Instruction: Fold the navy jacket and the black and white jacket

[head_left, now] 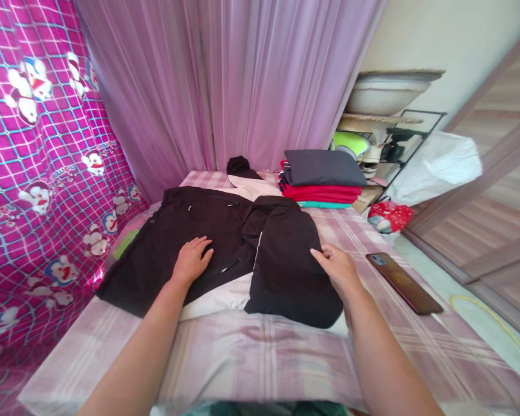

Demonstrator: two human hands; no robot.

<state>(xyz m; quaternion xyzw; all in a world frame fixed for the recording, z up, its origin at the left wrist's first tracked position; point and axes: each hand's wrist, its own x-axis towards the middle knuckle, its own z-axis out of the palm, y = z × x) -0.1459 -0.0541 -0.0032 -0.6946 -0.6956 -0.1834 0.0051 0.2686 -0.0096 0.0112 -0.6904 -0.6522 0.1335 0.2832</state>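
A view looking down a person's two bare forearms onto a bed covered in a pale pink-and-lilac plaid sheet. Spread across the middle lies a black jacket with white panels and zip pockets, its right side folded over toward the centre so that a dark sleeve panel forms a thick flap.

The left hand rests flat on the jacket's front, fingers spread and open, gripping nothing — it seems to press the cloth down so that it stays put. The right hand sits at the outer edge of the folded flap, fingers drawn together with thumb and fingertips pinching the fabric — a light hold on the fold's edge, as though keeping it aligned.

Behind the jacket, near the far edge of the bed, stands a neat stack of folded clothes: grey on top, red beneath, teal at the bottom. A dark phone lies face up on the sheet just right of the right hand, apart from the clothing.

A lilac curtain hangs behind the bed, and a bright pink cartoon-print cloth covers the left wall. On the right are a metal rack with a basin on top and a white plastic bag.
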